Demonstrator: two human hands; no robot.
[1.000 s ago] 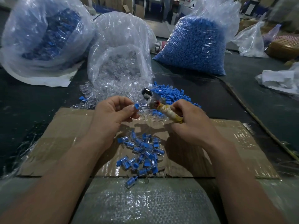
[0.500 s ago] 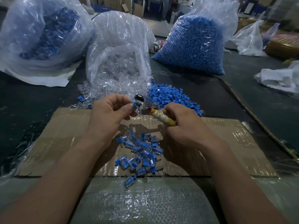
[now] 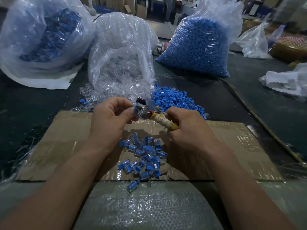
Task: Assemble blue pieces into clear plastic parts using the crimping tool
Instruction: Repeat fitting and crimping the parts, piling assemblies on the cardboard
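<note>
With the left hand point(image 3: 113, 117) pinching a blue piece point(image 3: 135, 111) against the metal head of the crimping tool point(image 3: 146, 112), whose wrapped handle the right hand point(image 3: 184, 128) grips at 4 o'clock, the piece should probably sit square before one steady squeeze.

The crimping tool point(image 3: 147, 112) has moved onto the blue piece point(image 3: 135, 110) in the left hand point(image 3: 109, 120).
</note>
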